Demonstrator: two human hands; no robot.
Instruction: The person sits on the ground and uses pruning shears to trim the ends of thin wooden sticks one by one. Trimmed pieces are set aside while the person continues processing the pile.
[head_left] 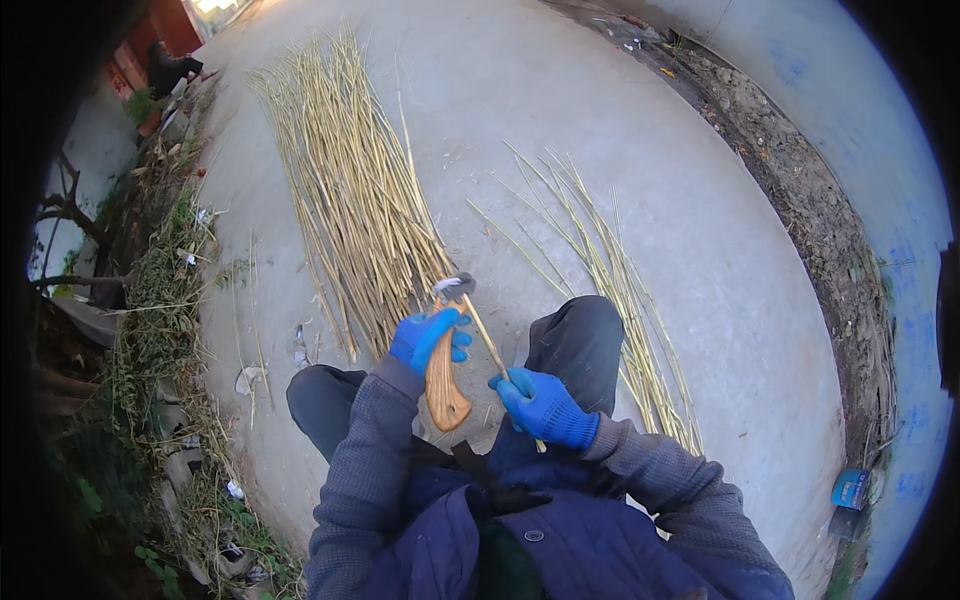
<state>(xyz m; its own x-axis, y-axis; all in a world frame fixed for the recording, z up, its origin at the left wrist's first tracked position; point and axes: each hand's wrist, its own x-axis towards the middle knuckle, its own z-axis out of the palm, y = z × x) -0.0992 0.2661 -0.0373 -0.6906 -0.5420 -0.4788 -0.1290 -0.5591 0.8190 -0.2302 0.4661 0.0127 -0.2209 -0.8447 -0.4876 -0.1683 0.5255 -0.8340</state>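
My left hand point(412, 340), in a blue work glove, is closed round a tool with a curved wooden handle point(443, 390) and a short grey metal head point(455, 288). A thin straw-coloured stalk point(485, 336) runs beside the metal head down to my right hand point(548, 408). That hand, gloved in blue too, grips the stalk near its lower end, and a short piece sticks out below the fist. Whether the head touches the stalk I cannot tell. Beyond my hands lies a large spread of dry stalks point(350, 190), most of them lengthwise.
A smaller bundle of paler stalks point(640, 330) lies to the right of my knee. Weeds and litter point(160, 320) line the left edge of the concrete ground point(740, 330). A soil strip point(790, 160) and a pale wall run along the right, near a blue container point(851, 489).
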